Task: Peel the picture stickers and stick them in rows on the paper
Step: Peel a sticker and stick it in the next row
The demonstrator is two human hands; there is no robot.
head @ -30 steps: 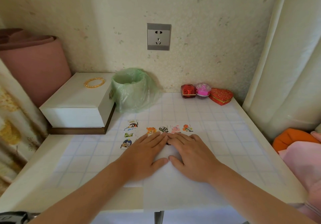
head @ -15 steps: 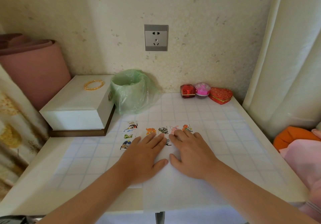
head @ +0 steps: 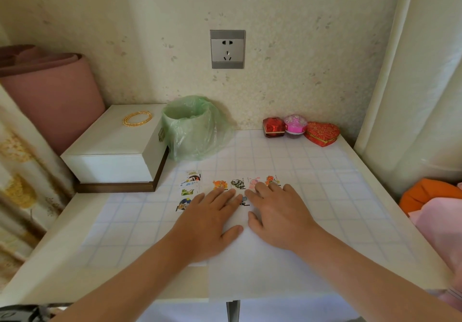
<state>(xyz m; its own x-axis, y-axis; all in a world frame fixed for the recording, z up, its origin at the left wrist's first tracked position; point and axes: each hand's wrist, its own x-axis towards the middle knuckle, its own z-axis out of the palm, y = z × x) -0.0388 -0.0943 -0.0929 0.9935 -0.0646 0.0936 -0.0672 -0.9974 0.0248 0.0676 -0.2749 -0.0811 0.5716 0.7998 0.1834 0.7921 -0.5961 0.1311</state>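
Note:
A white sheet of paper (head: 252,269) lies on the table and hangs over its front edge. Along the paper's far edge runs a row of picture stickers (head: 237,183): an orange one, a dark green one, a pink one and another orange one. Another sticker (head: 243,201) peeks out between my two hands. My left hand (head: 210,219) and my right hand (head: 280,214) lie flat, palms down, side by side on the paper, fingers together, holding nothing. A strip of several unpeeled stickers (head: 188,190) lies just left of my left hand.
A white box (head: 117,151) with a gold bangle (head: 137,118) stands at the back left. Beside it is a small bin lined with a green bag (head: 193,126). Three small gift boxes (head: 300,129) sit by the wall. The table (head: 350,196) has a blue grid cover.
Both hands have slid a little away from me along the paper. My right fingertips now overlap the pink and orange stickers in the row.

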